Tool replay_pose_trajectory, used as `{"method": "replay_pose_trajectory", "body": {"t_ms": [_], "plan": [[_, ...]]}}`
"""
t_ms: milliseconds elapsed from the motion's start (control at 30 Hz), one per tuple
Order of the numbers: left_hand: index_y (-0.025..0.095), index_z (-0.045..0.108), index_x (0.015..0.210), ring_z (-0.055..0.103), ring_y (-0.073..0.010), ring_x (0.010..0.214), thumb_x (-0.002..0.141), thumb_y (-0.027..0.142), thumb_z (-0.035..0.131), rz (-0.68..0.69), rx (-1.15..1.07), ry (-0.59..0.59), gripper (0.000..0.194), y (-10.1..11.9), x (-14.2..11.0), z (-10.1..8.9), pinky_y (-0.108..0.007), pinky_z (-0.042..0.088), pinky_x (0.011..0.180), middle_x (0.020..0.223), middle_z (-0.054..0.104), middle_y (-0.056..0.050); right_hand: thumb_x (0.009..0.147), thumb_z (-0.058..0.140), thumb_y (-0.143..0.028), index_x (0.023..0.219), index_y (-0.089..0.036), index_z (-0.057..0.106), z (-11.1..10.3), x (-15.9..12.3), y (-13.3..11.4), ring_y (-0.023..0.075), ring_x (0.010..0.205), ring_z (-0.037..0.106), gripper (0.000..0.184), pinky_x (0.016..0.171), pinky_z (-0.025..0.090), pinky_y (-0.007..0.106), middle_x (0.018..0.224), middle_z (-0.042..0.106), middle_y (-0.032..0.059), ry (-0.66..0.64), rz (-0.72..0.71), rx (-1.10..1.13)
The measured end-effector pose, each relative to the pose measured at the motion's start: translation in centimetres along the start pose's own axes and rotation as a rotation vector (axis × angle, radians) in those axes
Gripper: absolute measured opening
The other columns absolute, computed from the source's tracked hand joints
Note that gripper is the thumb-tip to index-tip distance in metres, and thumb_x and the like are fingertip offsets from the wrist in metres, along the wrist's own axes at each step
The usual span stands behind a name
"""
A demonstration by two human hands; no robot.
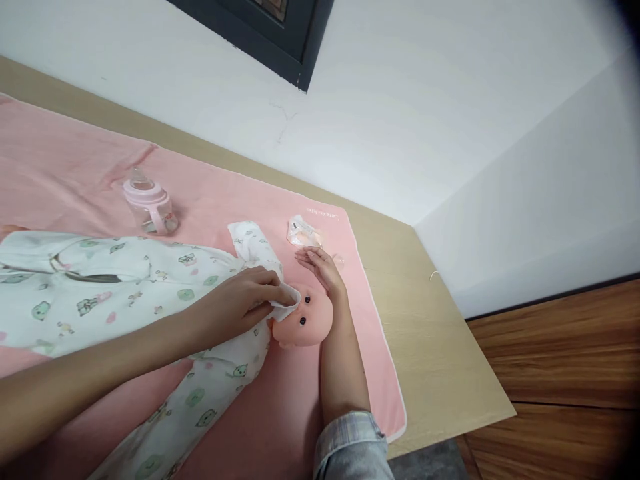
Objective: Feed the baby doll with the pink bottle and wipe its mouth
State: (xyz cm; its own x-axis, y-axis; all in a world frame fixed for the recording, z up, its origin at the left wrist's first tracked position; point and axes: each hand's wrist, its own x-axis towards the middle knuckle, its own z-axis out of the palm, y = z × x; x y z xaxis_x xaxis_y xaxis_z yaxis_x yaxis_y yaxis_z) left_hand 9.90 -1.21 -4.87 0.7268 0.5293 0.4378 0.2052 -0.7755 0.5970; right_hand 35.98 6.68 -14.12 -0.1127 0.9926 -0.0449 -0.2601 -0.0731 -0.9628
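Observation:
A doll (313, 323) lies on its back, its head toward the right, dressed in a white sleepsuit (165, 287) printed with green and pink animals. My left hand (253, 293) reaches in from the left, closed on a white cloth or tissue (286, 303) that it presses to the lower part of the doll's face. The cloth hides the mouth area; both doll eyes show. My right hand (320, 267) curves around the far side of the head, fingers stretched out, with its wrist and forearm along the crown. Just beyond its fingertips lies a small clear packet (303, 232).
A pink baby bottle (150, 207) with a handle stands behind the doll. Under everything is a pink blanket (373, 373) on a light wooden table (425, 333). A small clear object (339, 261) sits beside my right wrist. A white wall (370, 133) rises behind.

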Motion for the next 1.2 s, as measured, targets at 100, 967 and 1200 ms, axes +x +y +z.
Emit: {"method": "replay_pose_trajectory", "body": {"t_ms": [100, 967, 1200], "plan": [[0.026, 0.07, 0.104, 0.055, -0.018, 0.082, 0.091, 0.012, 0.042, -0.008, 0.007, -0.014, 0.034, -0.1, 0.0, 0.2, -0.027, 0.039, 0.074, 0.089, 0.062, -0.002, 0.074, 0.074, -0.038, 0.097, -0.019, 0.063, 0.1, -0.1, -0.1, 0.017, 0.097, 0.069, 0.032, 0.106, 0.047, 0.039, 0.1, 0.071, 0.0055, 0.003, -0.003, -0.008], [0.026, 0.069, 0.103, 0.05, -0.0281, 0.121, 0.094, 0.029, 0.036, -0.12, 0.292, 0.07, 0.034, -2.0, 0.0, -5.9, -0.042, 0.044, 0.097, 0.131, 0.055, -0.004, 0.094, 0.052, -0.034, 0.109, -0.032, 0.072, 11.8, -8.6, -12.6, 0.0203, 0.147, 0.028, 0.025, 0.12, 0.028, 0.044, 0.141, 0.053, -0.002, -0.45, -0.396, -1.038], [0.023, 0.061, 0.12, 0.053, -0.0276, 0.119, 0.092, 0.031, 0.037, -0.255, 0.296, 0.162, 0.037, -1.7, -0.1, -8.2, -0.044, 0.041, 0.102, 0.127, 0.061, -0.004, 0.089, 0.059, -0.024, 0.096, -0.026, 0.075, 11.5, -7.3, -11.3, 0.0175, 0.118, 0.058, 0.018, 0.101, 0.046, 0.034, 0.107, 0.07, 0.0032, -0.15, -0.453, -1.04]]}}
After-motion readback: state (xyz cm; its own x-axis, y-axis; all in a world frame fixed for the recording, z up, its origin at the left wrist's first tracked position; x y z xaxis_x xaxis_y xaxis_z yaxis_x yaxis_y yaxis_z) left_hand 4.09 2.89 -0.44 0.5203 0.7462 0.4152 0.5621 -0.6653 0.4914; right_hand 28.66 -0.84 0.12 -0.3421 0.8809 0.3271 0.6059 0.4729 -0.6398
